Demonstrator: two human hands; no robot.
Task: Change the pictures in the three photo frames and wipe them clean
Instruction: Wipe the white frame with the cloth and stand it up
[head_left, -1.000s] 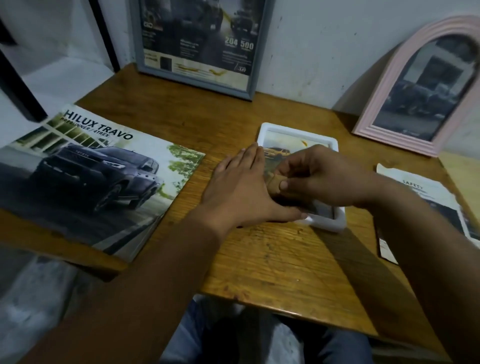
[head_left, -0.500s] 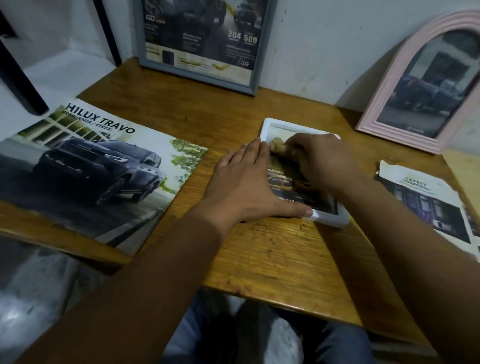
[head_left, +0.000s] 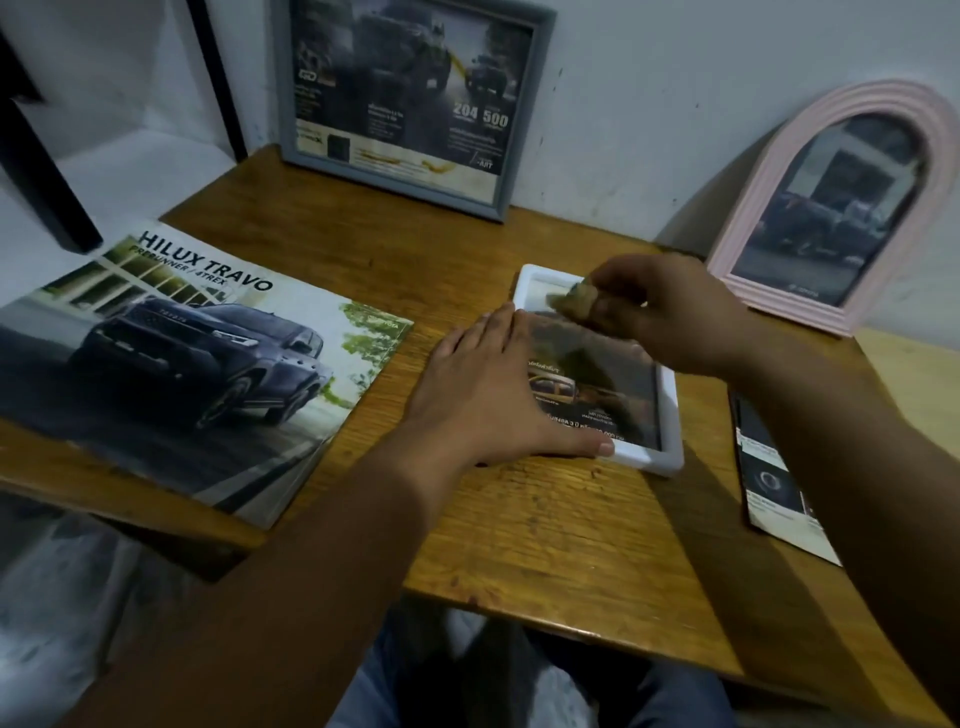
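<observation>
A small white photo frame (head_left: 670, 441) lies flat on the wooden table (head_left: 545, 530) with a car picture under its glass. My left hand (head_left: 483, 395) rests flat on the frame's left side, thumb along its near edge. My right hand (head_left: 670, 312) hovers over the frame's far end, pinching a small wadded brownish cloth (head_left: 574, 303) just above the glass. A grey rectangular frame (head_left: 415, 98) leans on the wall at the back. A pink arched frame (head_left: 836, 208) leans at the back right.
A large Hilux Travo car brochure (head_left: 171, 353) lies on the table's left side, overhanging the edge. A loose printed sheet (head_left: 774, 478) lies at the right, partly under my right forearm. A dark post (head_left: 41, 171) stands at far left.
My right hand with the cloth moved from the frame's near part up to its far end and lifted slightly off the glass. The left hand stayed pressed on the frame.
</observation>
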